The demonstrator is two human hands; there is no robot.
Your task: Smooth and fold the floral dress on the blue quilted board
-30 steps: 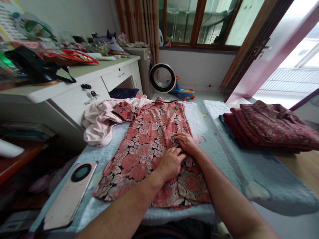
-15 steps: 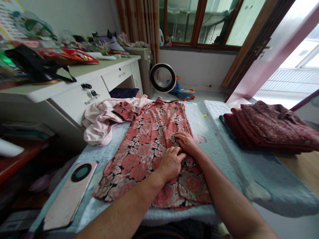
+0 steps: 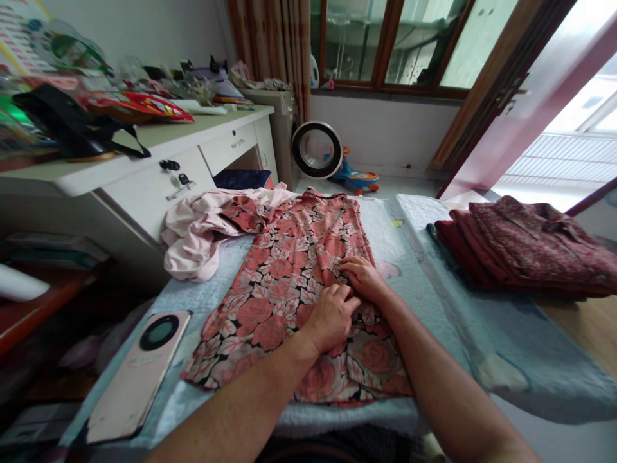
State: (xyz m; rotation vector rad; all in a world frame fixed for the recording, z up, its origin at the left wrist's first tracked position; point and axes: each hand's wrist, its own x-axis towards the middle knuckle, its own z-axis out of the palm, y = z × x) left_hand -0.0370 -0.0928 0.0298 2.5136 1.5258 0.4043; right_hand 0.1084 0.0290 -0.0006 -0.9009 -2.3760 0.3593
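A red, pink and black floral shirt [image 3: 277, 276] lies spread out, collar at the far end and one sleeve out to the left. My left hand [image 3: 332, 315] rests on its right half, fingers bent down and closed on the cloth, their tips partly hidden. Just beyond it, my right hand [image 3: 362, 276] lies on the shirt near its right edge, palm down with fingers stretched out. The two hands sit close together. Under the shirt's far left sleeve is a crumpled pale pink garment [image 3: 193, 241].
A light blue quilted cover [image 3: 414, 308] lies beneath the clothes. At right is a stack of folded dark red garments [image 3: 535, 247]. A phone [image 3: 139, 379] lies at the left edge. Beyond stand a cluttered white desk [image 3: 202, 138] and a washing machine with its round door [image 3: 317, 150] open.
Both hands keep their place on the shirt. The whole view has shifted very slightly; nothing else has visibly moved.
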